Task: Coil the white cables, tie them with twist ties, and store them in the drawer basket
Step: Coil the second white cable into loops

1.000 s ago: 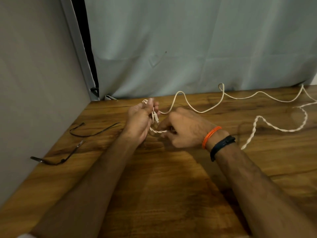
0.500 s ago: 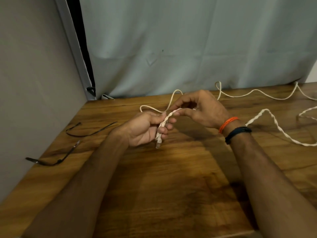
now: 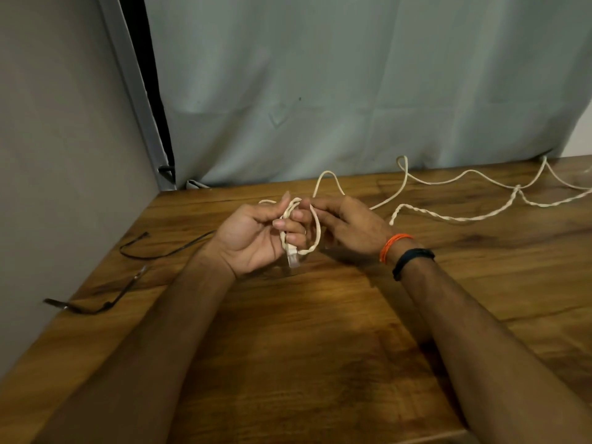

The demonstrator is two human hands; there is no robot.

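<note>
Plainly, the white cable (image 3: 315, 233) is a light, limp thing: a thin twisted cord that bends wherever it is led and keeps the kinks of its twist. A clear plastic plug (image 3: 292, 258) hangs at its near end, and that small hard piece is judged the one part liable to crack if pinched or knocked. One small loop is formed above the wooden surface (image 3: 320, 331), between the two hands; the rest of the cord trails away to the right along the back edge, near the grey curtain (image 3: 352, 91), where it crosses itself.

It is best taken just behind the plug, where the stacked turns can be pinched together, while the free run is fed a little at a time. Being soft and smooth, the loop is expected to spring open if the pinch is slackened.

The grip of the left hand (image 3: 256, 235) is closed round the cable near the plug, thumb and fingers curled over the strands. The right hand (image 3: 346, 224) pinches the top of the loop with its fingertips.

Against half a second ago, the right hand has been brought down and in toward the left, and a closed loop has been laid where only a straight run was held. The plug is hung lower below the left hand.

Two dark twist ties (image 3: 150, 251) (image 3: 93, 302) lie untouched at the left.
</note>
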